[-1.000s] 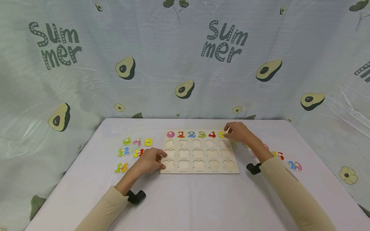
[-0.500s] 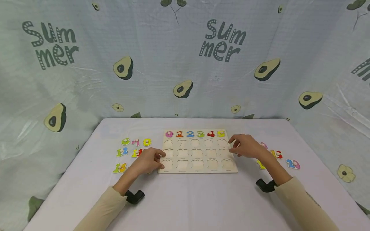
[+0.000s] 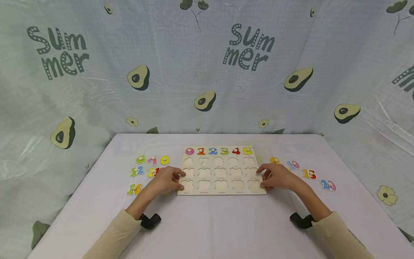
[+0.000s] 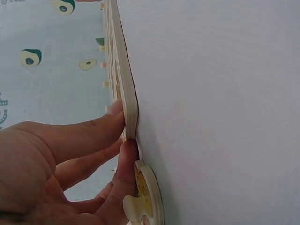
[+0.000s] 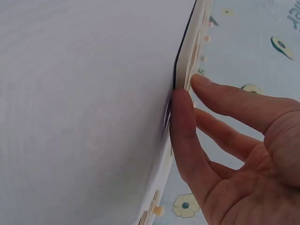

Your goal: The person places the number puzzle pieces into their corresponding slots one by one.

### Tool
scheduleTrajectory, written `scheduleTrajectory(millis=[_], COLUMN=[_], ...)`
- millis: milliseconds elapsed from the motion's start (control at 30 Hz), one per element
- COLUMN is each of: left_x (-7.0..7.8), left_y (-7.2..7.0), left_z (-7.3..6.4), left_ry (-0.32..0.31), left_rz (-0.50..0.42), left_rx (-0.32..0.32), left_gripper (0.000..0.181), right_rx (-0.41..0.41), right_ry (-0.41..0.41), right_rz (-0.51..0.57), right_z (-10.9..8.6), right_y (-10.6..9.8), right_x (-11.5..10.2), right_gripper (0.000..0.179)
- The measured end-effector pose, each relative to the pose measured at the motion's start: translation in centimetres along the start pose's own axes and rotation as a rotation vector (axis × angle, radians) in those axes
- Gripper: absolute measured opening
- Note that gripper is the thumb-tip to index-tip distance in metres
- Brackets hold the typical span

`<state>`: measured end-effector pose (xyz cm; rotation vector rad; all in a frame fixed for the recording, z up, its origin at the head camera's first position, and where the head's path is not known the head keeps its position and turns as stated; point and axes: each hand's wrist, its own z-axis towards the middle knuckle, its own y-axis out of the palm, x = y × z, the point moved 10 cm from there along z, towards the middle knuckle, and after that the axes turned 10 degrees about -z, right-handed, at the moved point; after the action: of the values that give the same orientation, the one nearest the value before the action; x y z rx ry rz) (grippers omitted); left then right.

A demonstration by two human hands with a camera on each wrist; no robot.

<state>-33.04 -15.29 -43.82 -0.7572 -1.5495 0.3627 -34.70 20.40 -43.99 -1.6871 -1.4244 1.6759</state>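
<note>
A pale wooden number puzzle board [image 3: 212, 177] lies flat on the table, with coloured number pieces 0 to 5 in its top row and bare recesses in the rows below. My left hand [image 3: 166, 180] holds its left edge; in the left wrist view the thumb lies over the board's rim [image 4: 127, 93] and a finger touches the side. My right hand [image 3: 279, 176] grips the right edge near the lower corner, thumb and finger on the rim [image 5: 184, 61]. A knobbed yellow piece [image 4: 149, 194] lies beside my left fingers.
Left of the board lie several number pieces, among them a green 6 [image 3: 141, 159], a yellow 8 [image 3: 165, 160] and a 16 [image 3: 134, 189]. To the right are a 10 [image 3: 293, 165], a 15 [image 3: 309, 174] and a 20 [image 3: 328, 185]. A printed curtain [image 3: 207, 64] hangs behind the table.
My right hand has left the 5 in the top row and come down the right side to the board's lower right edge. The left hand has stayed at the left edge.
</note>
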Motion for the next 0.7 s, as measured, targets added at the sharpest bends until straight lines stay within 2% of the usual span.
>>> scheduleTrajectory(millis=[200, 333, 533, 700], left_x=[0.1, 0.5, 0.2, -1.1], left_y=[-0.3, -1.7, -6.2, -10.0], left_z=[-0.1, -0.1, -0.6, -1.1], left_ry=[0.017, 0.053, 0.113, 0.146], left_rz=[-0.007, 0.000, -0.007, -0.052], left_rx=[-0.019, 0.022, 0.219, 0.381], left_gripper=[0.039, 0.033, 0.025, 0.022], right_rx=[-0.011, -0.015, -0.030, -0.030], right_ry=[-0.015, 0.000, -0.030, -0.026], right_rz=[0.039, 0.057, 0.083, 0.083], right_z=[0.0, 0.0, 0.1, 0.1], right_y=[0.4, 0.4, 0.7, 0.9], right_x=[0.5, 0.9, 0.7, 0.6], right_gripper=[0.044, 0.046, 0.046, 0.046])
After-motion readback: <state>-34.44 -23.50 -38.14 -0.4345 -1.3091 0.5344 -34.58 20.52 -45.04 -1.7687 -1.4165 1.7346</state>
